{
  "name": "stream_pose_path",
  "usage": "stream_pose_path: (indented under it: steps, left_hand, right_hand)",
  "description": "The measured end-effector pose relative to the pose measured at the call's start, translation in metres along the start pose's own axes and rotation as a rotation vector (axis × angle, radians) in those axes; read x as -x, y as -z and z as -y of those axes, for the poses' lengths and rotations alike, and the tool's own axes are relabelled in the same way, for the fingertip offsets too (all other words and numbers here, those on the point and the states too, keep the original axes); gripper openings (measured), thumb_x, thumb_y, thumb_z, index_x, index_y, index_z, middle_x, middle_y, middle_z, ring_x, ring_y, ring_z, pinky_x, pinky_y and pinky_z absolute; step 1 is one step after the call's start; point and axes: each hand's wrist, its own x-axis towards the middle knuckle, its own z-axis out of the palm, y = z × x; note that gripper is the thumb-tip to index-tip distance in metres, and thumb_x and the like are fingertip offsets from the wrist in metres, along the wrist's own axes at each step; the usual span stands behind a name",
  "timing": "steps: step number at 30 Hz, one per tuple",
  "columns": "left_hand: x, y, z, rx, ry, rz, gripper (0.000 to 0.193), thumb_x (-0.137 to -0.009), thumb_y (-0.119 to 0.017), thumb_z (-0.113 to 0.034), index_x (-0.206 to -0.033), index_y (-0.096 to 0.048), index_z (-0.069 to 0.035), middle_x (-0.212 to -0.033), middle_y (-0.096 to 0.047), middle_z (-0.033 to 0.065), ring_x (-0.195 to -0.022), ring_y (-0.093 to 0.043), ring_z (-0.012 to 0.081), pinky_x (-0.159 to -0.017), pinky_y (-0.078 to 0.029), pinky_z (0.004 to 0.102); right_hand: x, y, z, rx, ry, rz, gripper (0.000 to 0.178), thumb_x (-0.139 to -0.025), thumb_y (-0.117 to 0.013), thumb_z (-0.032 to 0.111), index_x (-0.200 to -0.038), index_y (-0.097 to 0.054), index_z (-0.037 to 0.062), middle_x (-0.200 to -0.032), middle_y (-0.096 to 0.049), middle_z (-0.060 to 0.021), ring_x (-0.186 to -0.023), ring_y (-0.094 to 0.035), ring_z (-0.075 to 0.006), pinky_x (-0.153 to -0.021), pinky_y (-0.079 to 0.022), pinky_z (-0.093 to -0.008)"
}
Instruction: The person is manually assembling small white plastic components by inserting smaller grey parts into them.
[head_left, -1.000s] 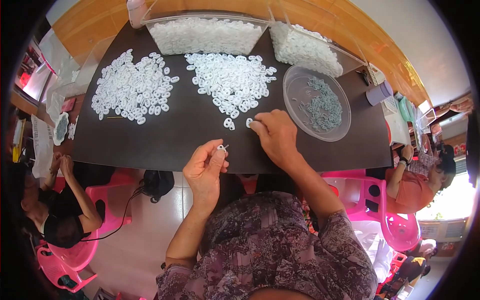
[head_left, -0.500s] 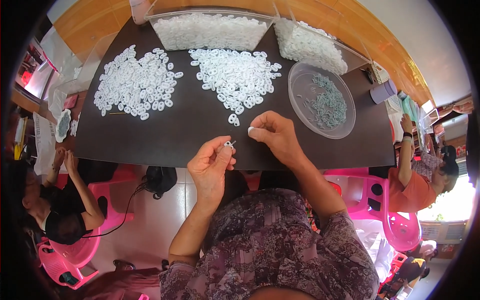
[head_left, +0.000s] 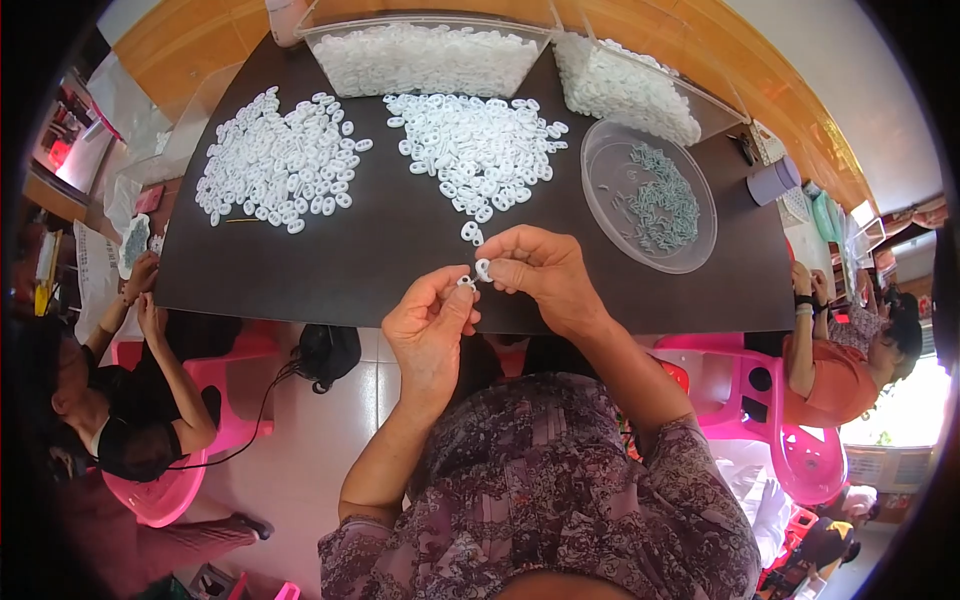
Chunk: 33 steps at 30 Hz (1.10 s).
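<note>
Between the thumb and fingers of my left hand [head_left: 432, 318] is a small white plastic piece [head_left: 466, 283], mostly covered by the fingertips. My right hand [head_left: 540, 277] pinches another white two-holed oval piece [head_left: 483, 269] right beside it; whether the two touch I cannot tell. Just beyond my fingers lie a few loose white pieces [head_left: 471, 232], at the near tip of a wide pile of white two-holed pieces [head_left: 475, 150]. To the right, a round clear tray [head_left: 612, 225] holds many small grey-green pins [head_left: 665, 200].
A second pile of white pieces [head_left: 280, 160] lies on the left of the dark table [head_left: 300, 285], with a thin yellowish stick near it. Clear bins [head_left: 420, 85] full of white pieces stand along the back. A purple-grey cup [head_left: 773, 184] is at right. People sit at both sides.
My right hand has moved left with its white piece, up close to the one in my left hand. The left hand has shifted slightly right.
</note>
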Motion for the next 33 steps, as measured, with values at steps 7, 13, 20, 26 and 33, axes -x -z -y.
stream_pose_path:
  steps: [7, 13, 20, 26, 33]
  left_hand:
    - [0.001, 0.001, 0.0, -0.043, -0.013, -0.023, 0.018, -0.085, -0.06, -0.001, -0.102, -0.062, 0.006, -0.079, -0.063, 0.0076, -0.061, -0.056, 0.0098, -0.052, -0.046, 0.0203]
    - [0.001, 0.004, 0.002, -0.069, -0.02, -0.026, 0.018, -0.086, -0.06, -0.001, -0.102, -0.062, 0.005, -0.08, -0.063, 0.0069, -0.062, -0.056, 0.009, -0.053, -0.046, 0.0195]
    - [0.001, 0.005, 0.006, -0.122, -0.047, -0.036, 0.016, -0.086, -0.059, -0.001, -0.101, -0.062, 0.004, -0.081, -0.06, 0.0038, -0.064, -0.055, 0.0066, -0.055, -0.045, 0.0185]
    - [0.002, 0.003, 0.008, -0.122, -0.057, -0.04, 0.015, -0.086, -0.058, 0.001, -0.1, -0.063, 0.003, -0.082, -0.056, 0.0017, -0.064, -0.054, 0.0054, -0.054, -0.044, 0.0179]
    - [0.003, 0.004, 0.01, -0.033, -0.045, -0.02, 0.02, -0.088, -0.057, -0.001, -0.108, -0.06, 0.002, -0.082, -0.058, 0.0016, -0.065, -0.055, 0.0061, -0.056, -0.045, 0.0177]
  right_hand:
    - [-0.001, -0.003, -0.002, 0.027, 0.037, -0.002, 0.014, -0.083, -0.063, 0.003, -0.097, -0.064, -0.0004, -0.083, -0.064, -0.0018, -0.071, -0.056, -0.0054, -0.064, -0.045, -0.0189]
    - [-0.001, -0.006, -0.003, 0.031, 0.044, 0.004, 0.014, -0.082, -0.063, 0.003, -0.096, -0.065, -0.0003, -0.083, -0.064, -0.0017, -0.071, -0.056, -0.0055, -0.064, -0.045, -0.0193]
    - [0.0, -0.01, -0.007, 0.136, 0.107, -0.017, 0.014, -0.083, -0.063, 0.002, -0.096, -0.064, -0.0015, -0.083, -0.064, -0.0023, -0.075, -0.056, -0.006, -0.066, -0.046, -0.0201]
    - [0.006, -0.023, -0.009, 0.14, 0.084, -0.112, 0.01, -0.084, -0.061, 0.0, -0.093, -0.064, -0.0021, -0.084, -0.064, -0.0023, -0.076, -0.056, -0.0062, -0.068, -0.046, -0.0214]
    - [0.006, -0.024, -0.012, 0.378, 0.282, -0.094, 0.01, -0.083, -0.059, -0.002, -0.092, -0.063, -0.0026, -0.081, -0.06, -0.0025, -0.076, -0.056, -0.0077, -0.067, -0.045, -0.0219]
